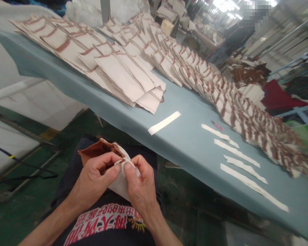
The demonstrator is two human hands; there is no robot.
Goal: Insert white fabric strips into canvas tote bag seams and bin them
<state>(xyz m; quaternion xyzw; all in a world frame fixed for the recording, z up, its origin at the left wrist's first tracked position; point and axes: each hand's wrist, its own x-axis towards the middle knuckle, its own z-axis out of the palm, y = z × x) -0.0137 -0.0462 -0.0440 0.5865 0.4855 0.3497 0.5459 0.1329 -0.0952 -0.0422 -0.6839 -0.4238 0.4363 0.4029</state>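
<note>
Over my lap, both hands pinch a small bundle of cut pieces (99, 149), brown on one face and white on the other. My left hand (96, 176) grips the bundle's left side, thumb pressed on its top edge. My right hand (140, 182) holds the white right side, thumb and forefinger closed beside the left thumb. The bundle sits below the front edge of a pale blue table (190, 136).
Long overlapping rows of white pieces with brown trim (123, 73) cover the table's far half. One white strip (164, 123) lies mid-table, several more strips (242, 164) to the right, beside a small pink pen (217, 125). A person stands far back.
</note>
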